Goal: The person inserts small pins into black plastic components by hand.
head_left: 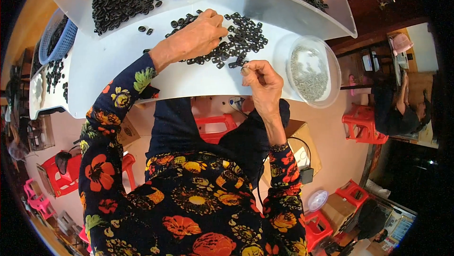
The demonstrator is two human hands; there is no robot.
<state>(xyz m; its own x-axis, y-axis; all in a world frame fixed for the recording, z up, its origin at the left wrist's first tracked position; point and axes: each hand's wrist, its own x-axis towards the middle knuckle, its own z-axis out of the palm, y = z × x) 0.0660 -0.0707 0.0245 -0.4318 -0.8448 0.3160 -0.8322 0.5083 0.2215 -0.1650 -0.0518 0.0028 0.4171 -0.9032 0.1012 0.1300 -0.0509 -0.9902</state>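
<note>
My left hand (201,36) lies over a loose pile of small black plastic pieces (246,38) on the white table (118,67). Its fingers are curled down, and the tips and anything between them are hidden. Near the table's front edge, my right hand (266,86) pinches thumb against forefinger. What sits in that pinch is too small to make out; a few of the black pieces lie right by the fingertips. To the right of this hand stands a round clear tub (334,78) with many short silvery pins (309,78) in it.
Two translucent bins (71,0) (293,17) at the table's back hold more black pieces. A blue basket (61,43) stands at the far left. Below are red plastic stools (215,126) and a cardboard box (309,147). Other people (399,114) sit off to the right.
</note>
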